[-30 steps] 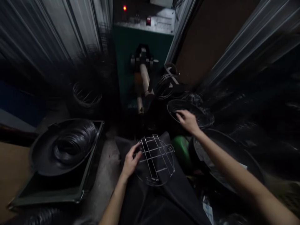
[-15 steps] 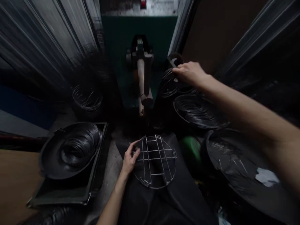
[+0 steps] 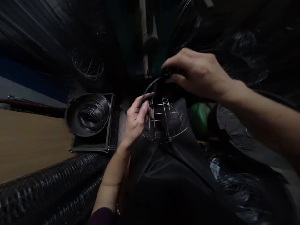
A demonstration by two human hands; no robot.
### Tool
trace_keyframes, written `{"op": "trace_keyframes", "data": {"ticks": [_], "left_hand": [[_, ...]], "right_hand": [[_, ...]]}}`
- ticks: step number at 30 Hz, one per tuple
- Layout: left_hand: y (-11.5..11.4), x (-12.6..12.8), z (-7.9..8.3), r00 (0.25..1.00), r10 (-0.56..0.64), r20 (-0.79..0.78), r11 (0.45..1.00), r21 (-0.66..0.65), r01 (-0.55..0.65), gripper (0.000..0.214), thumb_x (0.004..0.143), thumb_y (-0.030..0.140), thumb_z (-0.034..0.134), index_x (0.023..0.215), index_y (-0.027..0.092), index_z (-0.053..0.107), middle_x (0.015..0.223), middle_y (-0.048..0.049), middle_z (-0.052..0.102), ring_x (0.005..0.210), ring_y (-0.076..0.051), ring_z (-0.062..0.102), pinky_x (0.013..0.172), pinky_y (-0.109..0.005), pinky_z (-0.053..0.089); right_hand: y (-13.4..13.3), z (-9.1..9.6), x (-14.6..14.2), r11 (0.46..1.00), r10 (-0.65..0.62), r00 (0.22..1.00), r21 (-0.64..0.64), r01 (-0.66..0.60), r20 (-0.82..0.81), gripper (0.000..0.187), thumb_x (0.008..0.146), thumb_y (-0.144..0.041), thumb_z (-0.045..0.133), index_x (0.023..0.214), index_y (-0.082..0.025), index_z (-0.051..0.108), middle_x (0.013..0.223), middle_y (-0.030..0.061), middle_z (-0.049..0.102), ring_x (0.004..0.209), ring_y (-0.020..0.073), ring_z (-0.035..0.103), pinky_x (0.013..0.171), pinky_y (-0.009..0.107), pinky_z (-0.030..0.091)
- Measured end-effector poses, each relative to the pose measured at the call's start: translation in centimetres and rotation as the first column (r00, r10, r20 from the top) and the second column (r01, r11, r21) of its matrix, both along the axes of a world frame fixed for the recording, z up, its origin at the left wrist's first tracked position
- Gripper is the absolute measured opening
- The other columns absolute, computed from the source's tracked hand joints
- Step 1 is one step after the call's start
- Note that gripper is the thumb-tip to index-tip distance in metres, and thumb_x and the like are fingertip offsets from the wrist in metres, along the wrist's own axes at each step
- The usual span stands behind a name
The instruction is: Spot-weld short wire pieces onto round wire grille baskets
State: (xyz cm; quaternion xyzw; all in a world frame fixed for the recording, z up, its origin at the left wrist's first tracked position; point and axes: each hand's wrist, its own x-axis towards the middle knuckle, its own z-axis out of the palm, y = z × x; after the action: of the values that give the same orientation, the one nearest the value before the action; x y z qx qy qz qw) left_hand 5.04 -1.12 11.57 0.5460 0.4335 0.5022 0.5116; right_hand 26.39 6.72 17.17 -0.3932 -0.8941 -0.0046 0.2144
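Note:
A round wire grid (image 3: 165,123) rests on the black cloth (image 3: 168,175) over my lap. My left hand (image 3: 137,120) grips its left rim with curled fingers. My right hand (image 3: 195,73) is above the grid, fingers pinched on a thin dark wire ring (image 3: 152,86) that arcs down toward my left fingertips.
A dark bowl of coiled wire (image 3: 90,112) sits in a tray at the left, on a wooden surface (image 3: 28,140). More wire coils (image 3: 87,64) lie behind it. A machine arm (image 3: 146,34) stands ahead. A green object (image 3: 199,115) and black bags (image 3: 234,125) crowd the right; ribbed mesh rolls (image 3: 47,187) lie bottom left.
My right hand has come back from the wire rings by the machine, carrying one ring over the grid. My left hand lifted and tilted the grid. The view dropped lower.

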Motion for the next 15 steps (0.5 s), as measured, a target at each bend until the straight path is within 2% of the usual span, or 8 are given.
{"op": "trace_keyframes", "data": {"ticks": [2, 4, 5, 7, 9, 11, 15], "left_hand": [[-0.8, -0.7, -1.8, 0.992, 0.113, 0.052, 0.992, -0.063, -0.109, 0.036, 0.099, 0.045, 0.053, 0.122, 0.019, 0.061, 0.057, 0.0054, 0.053, 0.040, -0.004, 0.032, 0.041, -0.017, 0.027], [-1.3, -1.5, -3.7, 0.986, 0.166, 0.026, 0.977, -0.137, -0.161, 0.037, 0.099, 0.043, 0.050, 0.127, 0.018, 0.057, 0.057, 0.0058, 0.053, 0.039, -0.005, 0.033, 0.040, -0.016, 0.027], [-1.4, -1.9, -4.6, 0.982, 0.185, -0.033, 0.970, -0.154, -0.187, 0.038, 0.099, 0.041, 0.051, 0.130, 0.018, 0.055, 0.059, 0.0053, 0.055, 0.040, -0.005, 0.036, 0.041, -0.016, 0.030], [-1.3, -2.5, -6.1, 0.946, 0.229, -0.228, 0.960, -0.107, -0.259, 0.038, 0.098, 0.033, 0.053, 0.133, 0.018, 0.056, 0.071, 0.0014, 0.066, 0.049, -0.007, 0.051, 0.050, -0.018, 0.043], [-1.1, -2.8, -7.0, 0.858, 0.279, -0.432, 0.951, -0.002, -0.310, 0.034, 0.096, 0.025, 0.054, 0.129, 0.018, 0.062, 0.096, -0.0044, 0.075, 0.075, -0.012, 0.068, 0.075, -0.024, 0.055], [-0.9, -2.8, -7.5, 0.765, 0.282, -0.579, 0.948, 0.045, -0.315, 0.033, 0.097, 0.022, 0.052, 0.126, 0.018, 0.066, 0.117, -0.0071, 0.073, 0.100, -0.019, 0.071, 0.095, -0.032, 0.054], [-0.9, -2.4, -7.8, 0.652, 0.228, -0.723, 0.955, 0.036, -0.294, 0.037, 0.099, 0.023, 0.050, 0.132, 0.018, 0.064, 0.121, -0.0082, 0.072, 0.110, -0.025, 0.070, 0.101, -0.039, 0.053]], "right_hand": [[-1.1, -3.5, 1.0, 0.980, -0.104, 0.961, -0.193, 0.054, -0.258, 0.057, 0.092, -0.041, 0.058, 0.142, -0.015, 0.049, 0.115, 0.0107, 0.063, 0.089, 0.0193, 0.063, 0.083, 0.038, 0.056], [-2.3, -7.2, 1.9, 0.913, -0.268, 0.897, -0.388, 0.121, -0.351, 0.052, 0.093, -0.040, 0.054, 0.140, -0.016, 0.052, 0.108, 0.0097, 0.067, 0.086, 0.0194, 0.064, 0.081, 0.037, 0.056], [-2.9, -8.9, 2.2, 0.883, -0.342, 0.868, -0.440, 0.165, -0.361, 0.045, 0.095, -0.039, 0.050, 0.135, -0.018, 0.057, 0.105, 0.0089, 0.068, 0.086, 0.0203, 0.064, 0.080, 0.037, 0.056], [-3.7, -11.7, 2.1, 0.855, -0.431, 0.831, -0.454, 0.251, -0.351, 0.038, 0.096, -0.038, 0.047, 0.125, -0.022, 0.066, 0.100, 0.0085, 0.068, 0.087, 0.0217, 0.064, 0.081, 0.038, 0.055], [-3.9, -13.6, 1.7, 0.847, -0.469, 0.833, -0.416, 0.330, -0.293, 0.036, 0.095, -0.036, 0.046, 0.118, -0.023, 0.071, 0.091, 0.0089, 0.065, 0.080, 0.0211, 0.062, 0.077, 0.037, 0.053], [-3.9, -14.7, 1.2, 0.836, -0.497, 0.843, -0.373, 0.403, -0.203, 0.037, 0.093, -0.035, 0.046, 0.114, -0.024, 0.074, 0.084, 0.0090, 0.060, 0.072, 0.0201, 0.058, 0.072, 0.037, 0.052], [-4.0, -15.6, 1.0, 0.809, -0.542, 0.834, -0.333, 0.483, -0.107, 0.039, 0.092, -0.035, 0.045, 0.117, -0.026, 0.074, 0.085, 0.0091, 0.055, 0.068, 0.0203, 0.054, 0.067, 0.038, 0.049]]}}
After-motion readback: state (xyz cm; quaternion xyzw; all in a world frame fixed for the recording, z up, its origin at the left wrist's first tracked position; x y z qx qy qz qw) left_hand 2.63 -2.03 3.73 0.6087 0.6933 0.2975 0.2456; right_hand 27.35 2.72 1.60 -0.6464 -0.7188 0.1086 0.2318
